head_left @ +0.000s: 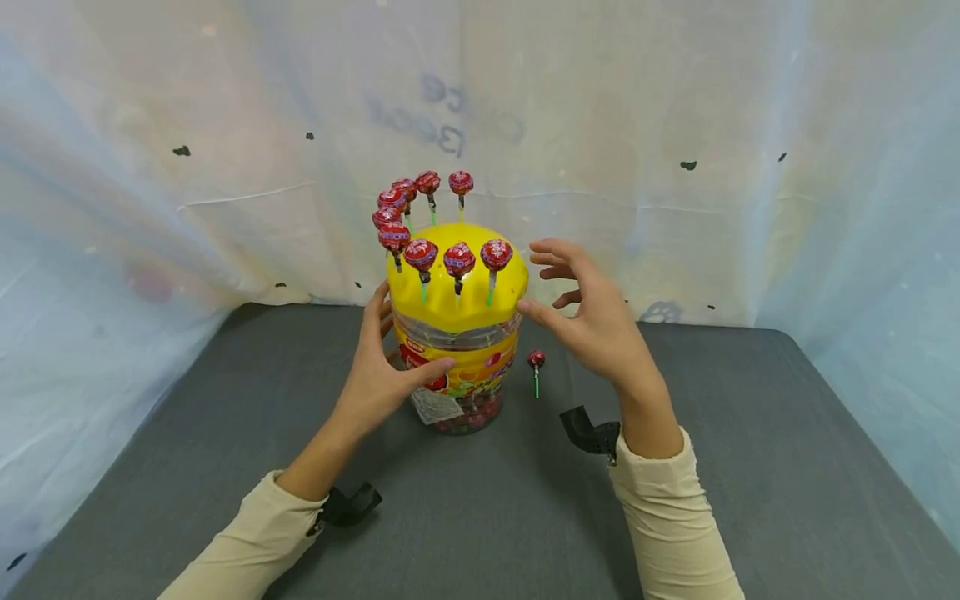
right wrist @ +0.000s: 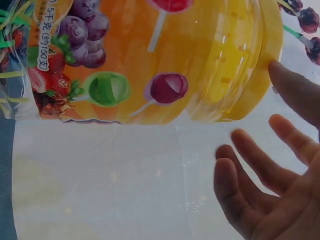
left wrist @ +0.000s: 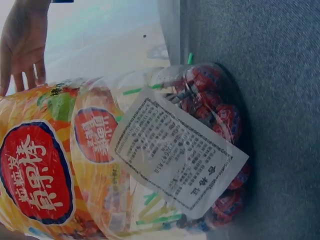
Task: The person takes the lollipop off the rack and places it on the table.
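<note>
A clear plastic jar [head_left: 480, 367] with a yellow fruit-print label stands upright, wrapped lollipops visible inside its base. Its domed yellow lid [head_left: 450, 315] bears several red-wrapped lollipops [head_left: 459, 261] standing on their sticks around the rim, leaving the right side bare. My left hand [head_left: 381, 377] grips the jar's left side, thumb across the front and fingers round the back. Beside the lid's right edge is my right hand [head_left: 596, 321], its fingers spread and loosely bent with nothing in them. Its thumb tip [right wrist: 282, 75] is at the lid's rim.
One loose lollipop [head_left: 536, 360] with a green stick lies on the grey tabletop [head_left: 720, 467], right of the jar. A paper slip [left wrist: 180, 150] with printed text is stuck low on the jar. Pale sheeting [head_left: 570, 100] hangs behind the table and at both sides.
</note>
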`<state>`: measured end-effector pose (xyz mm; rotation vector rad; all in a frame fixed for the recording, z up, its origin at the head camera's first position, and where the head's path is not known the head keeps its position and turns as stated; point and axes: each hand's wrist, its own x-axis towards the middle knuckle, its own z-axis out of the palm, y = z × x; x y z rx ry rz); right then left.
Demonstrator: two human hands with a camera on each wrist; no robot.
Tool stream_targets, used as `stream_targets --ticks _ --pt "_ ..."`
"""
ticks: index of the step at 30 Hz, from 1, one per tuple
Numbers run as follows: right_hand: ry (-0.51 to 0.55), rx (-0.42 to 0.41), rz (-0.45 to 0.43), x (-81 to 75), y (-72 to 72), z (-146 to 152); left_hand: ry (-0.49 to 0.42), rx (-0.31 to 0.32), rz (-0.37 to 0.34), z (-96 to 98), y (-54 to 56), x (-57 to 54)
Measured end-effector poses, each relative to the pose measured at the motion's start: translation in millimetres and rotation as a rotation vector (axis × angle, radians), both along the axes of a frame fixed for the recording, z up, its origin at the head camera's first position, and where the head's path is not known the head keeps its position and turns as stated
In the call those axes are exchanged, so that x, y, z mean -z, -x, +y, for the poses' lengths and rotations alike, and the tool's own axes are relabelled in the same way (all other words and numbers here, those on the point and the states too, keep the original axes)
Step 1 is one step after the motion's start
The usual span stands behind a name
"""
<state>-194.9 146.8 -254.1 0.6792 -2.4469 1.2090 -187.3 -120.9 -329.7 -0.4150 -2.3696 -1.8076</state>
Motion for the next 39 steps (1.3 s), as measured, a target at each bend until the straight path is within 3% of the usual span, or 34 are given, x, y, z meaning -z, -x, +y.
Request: stream_targets --ticks 7,12,16,24,30,35,39 --pt "0.051 0.038 -0.01 5.5 1.0 -4 -0.083 0.015 -0.041 3.6 1.0 -3.8" --pt "0.082 0.043 0.037 9.6 1.8 -12 -0.112 -0.031 -0.081 4.8 -4.2 -10.8" --pt "0.092 0.029 0.024 11.7 3.2 -15 -0.115 -0.047 -0.123 1.6 -3.8 -16.7" --pt "0.103 0.04 -0.026 9.3 2.5 -10 0.004 0.078 -0.181 -22.1 8.7 -30.3" --pt "0.093 0.026 0.106 5.4 -5.2 -14 0.026 0.137 -0.173 -34.9 13.4 -32.5" --pt "0.107 -0.055 0.222 1.7 -14.6 -27 0.045 0.136 -0.154 -36.0 14.2 -30.3" --pt "0.098 -0.052 0.284 1.7 -18.4 -37 0.068 0.132 -0.135 -36.5 16.3 -28.6"
